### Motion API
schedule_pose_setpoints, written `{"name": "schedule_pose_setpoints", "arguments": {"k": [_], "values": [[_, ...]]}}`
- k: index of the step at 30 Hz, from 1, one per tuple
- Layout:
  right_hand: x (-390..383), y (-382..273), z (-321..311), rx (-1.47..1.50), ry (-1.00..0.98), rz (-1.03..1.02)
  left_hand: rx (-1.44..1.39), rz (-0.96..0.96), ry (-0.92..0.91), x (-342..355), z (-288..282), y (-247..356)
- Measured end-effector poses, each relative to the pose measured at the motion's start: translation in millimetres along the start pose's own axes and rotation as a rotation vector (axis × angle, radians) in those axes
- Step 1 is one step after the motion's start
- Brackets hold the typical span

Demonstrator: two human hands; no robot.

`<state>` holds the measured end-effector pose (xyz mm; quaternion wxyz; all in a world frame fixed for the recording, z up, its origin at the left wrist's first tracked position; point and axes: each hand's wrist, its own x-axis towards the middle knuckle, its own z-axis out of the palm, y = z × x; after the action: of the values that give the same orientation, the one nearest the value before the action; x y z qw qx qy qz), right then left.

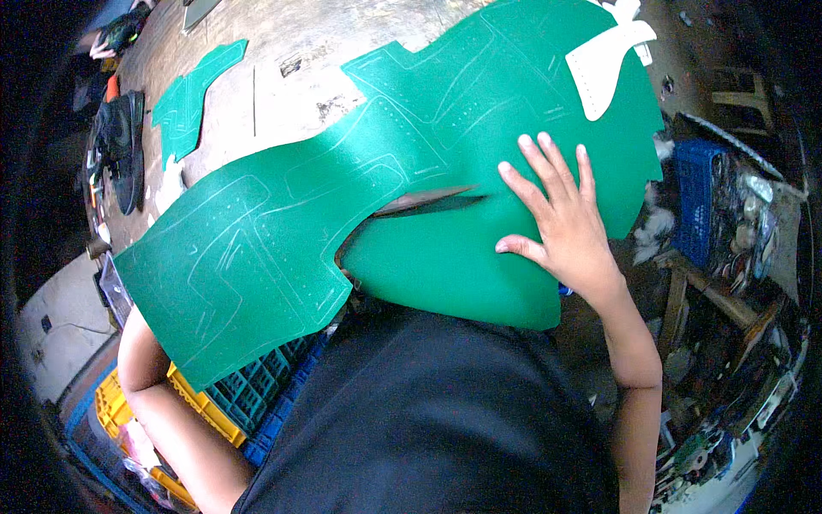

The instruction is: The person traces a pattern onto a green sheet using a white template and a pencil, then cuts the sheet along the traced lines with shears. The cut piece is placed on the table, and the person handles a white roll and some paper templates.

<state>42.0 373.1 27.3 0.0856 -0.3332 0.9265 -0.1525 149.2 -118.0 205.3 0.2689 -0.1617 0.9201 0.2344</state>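
A large green sheet (462,265), leather-like and marked with pale outlines and dots, spreads over the table and hangs past its near edge. A long cut opens across its middle, leaving a flap on the left. My right hand (561,214) rests flat on the sheet, right of the cut, fingers spread. My left forearm (171,420) passes beneath the left flap, which hides most or all of the hand. Something pale at the flap's far edge may be its fingers; I cannot tell. A white template (599,73) lies on the sheet at the far right.
Smaller green cut pieces (193,98) lie on the wooden table (265,94) at the far left, near a black shoe (128,150). Below the left flap stand a yellow crate (210,411) and a dark green crate (257,390). A blue crate (698,197) and clutter fill the right.
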Motion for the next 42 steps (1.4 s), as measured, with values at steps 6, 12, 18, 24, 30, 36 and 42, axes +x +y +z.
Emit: {"name": "schedule_pose_setpoints", "arguments": {"k": [6, 12, 18, 24, 30, 36, 42], "values": [[-3, 5, 4, 0.107, 0.064, 0.017, 0.227, 0.039, -0.016, -5, -2, -24], [-43, -17, 14, 0.351, 0.697, 0.349, 0.240, -0.046, -0.048, -1, -11, -44], [-95, -27, 43, 1.207, 0.866, 1.108, -0.015, -0.042, 0.035, -19, 10, -34], [-98, -14, 39, 1.631, 0.746, 1.081, -0.008, -0.059, 0.021, -25, 10, -56], [-100, -4, 24, 1.632, 0.580, 1.009, -0.023, -0.066, -0.002, -32, 11, -72], [-103, 8, 24, 1.603, 0.603, 0.939, -0.042, -0.066, -0.034, -28, 16, -84], [-103, 3, 28, 1.611, 0.659, 0.928, -0.038, -0.084, -0.068, -34, 13, -106]]}}
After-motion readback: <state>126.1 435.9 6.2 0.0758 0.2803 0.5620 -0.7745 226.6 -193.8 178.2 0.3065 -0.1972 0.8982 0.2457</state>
